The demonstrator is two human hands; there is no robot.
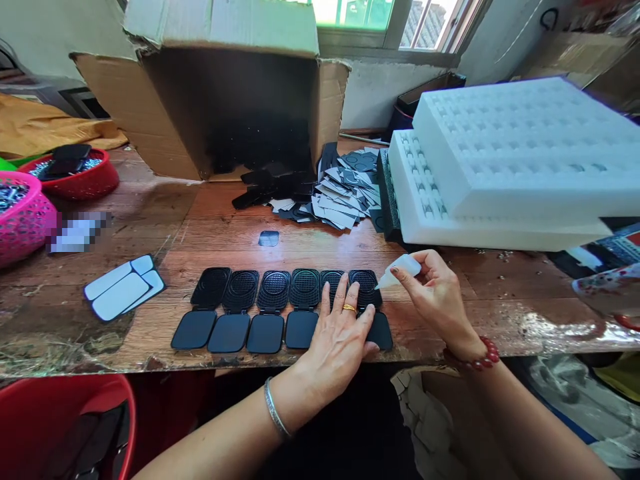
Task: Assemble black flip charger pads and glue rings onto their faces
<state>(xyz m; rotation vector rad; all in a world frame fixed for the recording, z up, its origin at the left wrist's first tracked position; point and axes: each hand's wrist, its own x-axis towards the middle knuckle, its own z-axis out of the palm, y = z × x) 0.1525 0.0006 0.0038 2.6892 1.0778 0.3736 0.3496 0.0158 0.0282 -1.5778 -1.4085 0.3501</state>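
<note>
Several black hinged square cases [274, 293] lie opened flat in a row along the table's front edge. Their upper halves carry ring and grid patterns; the lower halves are smooth. My left hand [341, 327] rests with fingers spread over the cases at the right end, covering parts of them. A small white squeeze bottle [403, 270] with a thin nozzle is pinched in my right hand [437, 293]. It tilts down to the left, its tip at the right edge of the last case's patterned half [363, 283]. Whether anything flows from it cannot be seen.
Behind the row are a small dark square piece [269, 238], a pile of grey and white sheets [345, 193] and a big open carton [200, 127]. White foam trays [500, 153] stand right. Left are white-and-black cards [124, 288], pink [37, 220] and red [100, 179] baskets.
</note>
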